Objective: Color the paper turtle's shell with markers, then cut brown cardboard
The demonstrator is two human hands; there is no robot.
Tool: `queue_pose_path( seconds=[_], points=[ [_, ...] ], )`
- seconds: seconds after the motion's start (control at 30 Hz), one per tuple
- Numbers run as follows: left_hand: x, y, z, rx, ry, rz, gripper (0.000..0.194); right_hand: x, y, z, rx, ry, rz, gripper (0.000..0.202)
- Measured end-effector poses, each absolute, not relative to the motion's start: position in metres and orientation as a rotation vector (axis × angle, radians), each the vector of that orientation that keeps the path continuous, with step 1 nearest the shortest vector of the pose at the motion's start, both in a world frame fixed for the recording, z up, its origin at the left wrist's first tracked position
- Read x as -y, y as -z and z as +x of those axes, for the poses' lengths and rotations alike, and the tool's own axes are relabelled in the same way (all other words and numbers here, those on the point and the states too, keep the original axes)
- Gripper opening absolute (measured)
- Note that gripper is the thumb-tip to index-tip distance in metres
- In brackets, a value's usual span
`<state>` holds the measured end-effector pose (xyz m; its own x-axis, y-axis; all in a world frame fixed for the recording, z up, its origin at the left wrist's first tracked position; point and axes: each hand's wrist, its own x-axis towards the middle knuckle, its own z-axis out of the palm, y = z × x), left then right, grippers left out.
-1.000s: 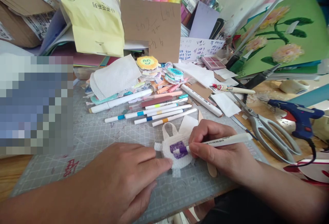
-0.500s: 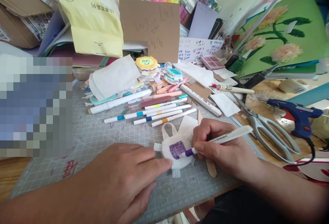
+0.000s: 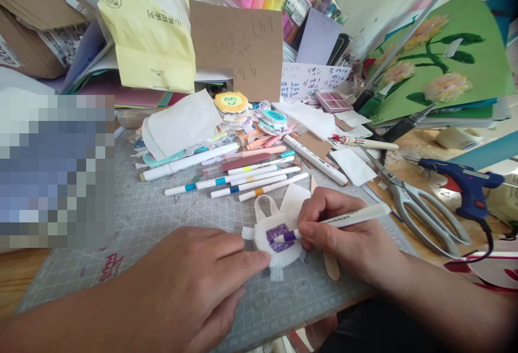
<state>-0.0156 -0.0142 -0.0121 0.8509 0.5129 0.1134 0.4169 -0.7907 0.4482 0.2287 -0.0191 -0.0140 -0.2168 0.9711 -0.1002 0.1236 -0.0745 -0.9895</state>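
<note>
Fingers (image 3: pixel 319 232) clamped on a marker (image 3: pixel 360 215), disc pinned

With my right hand (image 3: pixel 350 242) I pinch the marker low, near its purple end, probably for finer control, its barrel leaning back over my hand. Its tip is at the purple block (image 3: pixel 272 232) in the middle of the white disc (image 3: pixel 283 259).

The disc lies on the mat (image 3: pixel 154 221) between my hands, its loop (image 3: pixel 259 208) pointing away from me. My left hand (image 3: pixel 210 272) grips nothing: its fingers lie close together, one fingertip on the disc's near left edge, I judge to stop it sliding.

A wooden stick (image 3: pixel 332 267) shows beside my right hand. Beyond the disc, pens (image 3: pixel 265 177) lie roughly side by side, perhaps to keep colours handy. Scissors (image 3: pixel 418 204) and a glue gun (image 3: pixel 465 180) sit off to the right, which leaves the disc some room.
</note>
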Motion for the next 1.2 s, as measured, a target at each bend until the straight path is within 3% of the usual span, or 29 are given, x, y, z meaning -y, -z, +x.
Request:
queue_pose_path(
  seconds=[0.1,0.3,0.6,0.97,1.2],
  points=[
    [0.013,0.012,-0.015,-0.686,-0.312,2.622,0.042,0.017,0.016,0.23,1.191,-1.44,-1.152,0.018],
    [0.012,0.012,-0.017,-0.724,-0.403,2.601,0.04,0.01,0.0,0.239,0.913,-1.239,-1.015,0.014],
    [-0.001,0.011,-0.023,-0.882,-0.725,2.399,0.013,0.013,-0.008,0.257,1.018,-1.176,-0.943,0.013],
    [0.001,0.015,-0.018,-0.618,-0.397,2.595,0.021,0.024,0.008,0.237,1.325,-1.371,-1.162,0.02],
    [0.003,0.012,-0.015,-0.616,-0.383,2.605,0.022,0.02,0.005,0.227,1.487,-1.296,-1.335,0.021]
  ],
)
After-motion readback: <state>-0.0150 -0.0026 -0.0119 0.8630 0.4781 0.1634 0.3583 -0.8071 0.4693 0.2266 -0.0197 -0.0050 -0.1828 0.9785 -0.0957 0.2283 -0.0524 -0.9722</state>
